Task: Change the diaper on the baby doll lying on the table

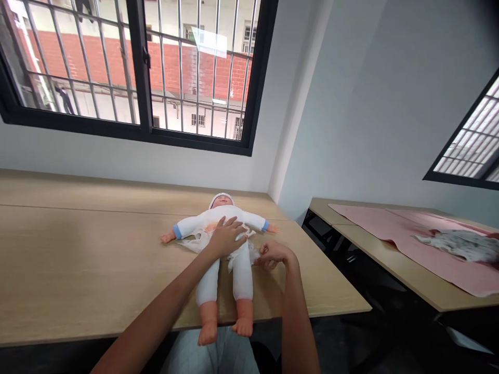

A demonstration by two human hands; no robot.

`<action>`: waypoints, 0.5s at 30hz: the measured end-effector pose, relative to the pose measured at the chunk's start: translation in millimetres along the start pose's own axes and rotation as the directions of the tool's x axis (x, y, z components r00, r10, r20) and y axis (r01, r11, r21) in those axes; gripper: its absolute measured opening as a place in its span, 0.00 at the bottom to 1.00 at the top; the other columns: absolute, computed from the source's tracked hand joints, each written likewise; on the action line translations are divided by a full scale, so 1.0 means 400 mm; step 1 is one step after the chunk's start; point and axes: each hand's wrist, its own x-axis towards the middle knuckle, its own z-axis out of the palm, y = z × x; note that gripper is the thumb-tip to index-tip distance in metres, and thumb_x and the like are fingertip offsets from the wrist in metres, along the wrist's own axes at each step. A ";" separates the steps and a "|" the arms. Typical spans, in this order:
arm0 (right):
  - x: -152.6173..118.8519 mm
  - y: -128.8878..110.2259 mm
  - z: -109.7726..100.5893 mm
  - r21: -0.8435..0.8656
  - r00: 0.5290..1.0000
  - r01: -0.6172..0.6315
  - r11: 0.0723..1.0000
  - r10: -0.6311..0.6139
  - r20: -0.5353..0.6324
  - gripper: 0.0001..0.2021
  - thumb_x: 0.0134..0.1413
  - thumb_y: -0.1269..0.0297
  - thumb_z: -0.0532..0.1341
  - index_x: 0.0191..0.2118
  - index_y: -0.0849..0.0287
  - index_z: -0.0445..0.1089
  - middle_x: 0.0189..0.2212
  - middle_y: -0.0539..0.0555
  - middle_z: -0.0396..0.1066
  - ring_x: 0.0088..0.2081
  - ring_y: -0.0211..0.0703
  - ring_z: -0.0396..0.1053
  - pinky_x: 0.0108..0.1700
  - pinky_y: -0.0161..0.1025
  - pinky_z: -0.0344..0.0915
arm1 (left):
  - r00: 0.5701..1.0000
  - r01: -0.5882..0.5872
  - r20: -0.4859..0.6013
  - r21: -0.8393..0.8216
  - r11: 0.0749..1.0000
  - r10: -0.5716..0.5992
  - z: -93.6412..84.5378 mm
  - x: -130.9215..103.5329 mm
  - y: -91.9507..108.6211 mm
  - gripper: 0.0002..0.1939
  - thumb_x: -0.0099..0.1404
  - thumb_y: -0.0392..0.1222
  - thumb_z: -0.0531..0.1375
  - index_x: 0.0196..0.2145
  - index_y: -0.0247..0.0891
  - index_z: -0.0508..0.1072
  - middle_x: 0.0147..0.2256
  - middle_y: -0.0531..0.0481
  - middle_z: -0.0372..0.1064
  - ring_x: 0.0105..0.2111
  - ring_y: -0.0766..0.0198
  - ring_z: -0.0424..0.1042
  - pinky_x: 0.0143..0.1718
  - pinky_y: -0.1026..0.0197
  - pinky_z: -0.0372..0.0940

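A baby doll [242, 275] in white with blue cuffs and a pale cap lies on its back on the wooden table [117, 259]. Its head points to the window, and its feet hang over the near edge. Around its hips is a thin white diaper [197, 241], with one side spread out at the left. My left hand [227, 238] rests on the doll's belly, over the diaper's front, fingers spread. Beside the doll's hip, my right hand [273, 254] has curled fingers closed on the diaper's right edge. The fingertips are partly hidden.
A second table [382, 259] stands to the right across a dark gap, with a pink mat [390, 231] and a crumpled patterned cloth [463, 245] on it. Behind the doll are the wall and a barred window [198, 78]. My lap is under the near table edge.
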 end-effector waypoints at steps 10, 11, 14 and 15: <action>0.023 -0.021 0.040 -0.039 0.989 0.066 0.997 -0.071 -0.132 0.18 0.29 0.74 0.69 0.27 0.58 0.61 0.19 0.46 0.65 0.20 0.37 0.64 0.18 0.33 0.61 | 1.000 0.019 0.024 -0.001 1.000 -0.019 -0.001 -0.003 0.005 0.15 0.69 0.48 0.50 0.47 0.49 0.73 0.53 0.53 0.69 0.61 0.54 0.56 0.63 0.41 0.44; 0.019 -0.023 0.032 -0.002 0.983 0.110 0.994 -0.109 -0.150 0.17 0.32 0.73 0.69 0.28 0.58 0.61 0.21 0.45 0.65 0.22 0.37 0.65 0.20 0.33 0.63 | 0.999 0.026 0.032 0.005 1.000 -0.026 -0.003 -0.001 0.006 0.15 0.69 0.48 0.50 0.46 0.48 0.73 0.52 0.52 0.70 0.61 0.55 0.57 0.63 0.42 0.44; 0.005 -0.039 -0.006 0.116 0.957 0.244 0.963 -0.220 -0.189 0.15 0.38 0.65 0.67 0.30 0.57 0.59 0.25 0.46 0.67 0.29 0.37 0.69 0.32 0.35 0.70 | 0.997 0.048 0.063 0.024 0.999 -0.050 -0.007 0.024 0.011 0.16 0.66 0.53 0.53 0.42 0.45 0.75 0.45 0.48 0.72 0.54 0.53 0.64 0.59 0.43 0.49; 0.001 -0.046 -0.021 0.152 0.950 0.277 0.949 -0.247 -0.190 0.15 0.39 0.63 0.67 0.30 0.57 0.59 0.26 0.47 0.68 0.31 0.38 0.69 0.35 0.36 0.70 | 0.995 0.054 0.078 0.028 0.998 -0.056 -0.007 0.038 0.012 0.17 0.64 0.56 0.55 0.39 0.44 0.76 0.42 0.47 0.73 0.51 0.52 0.65 0.57 0.42 0.52</action>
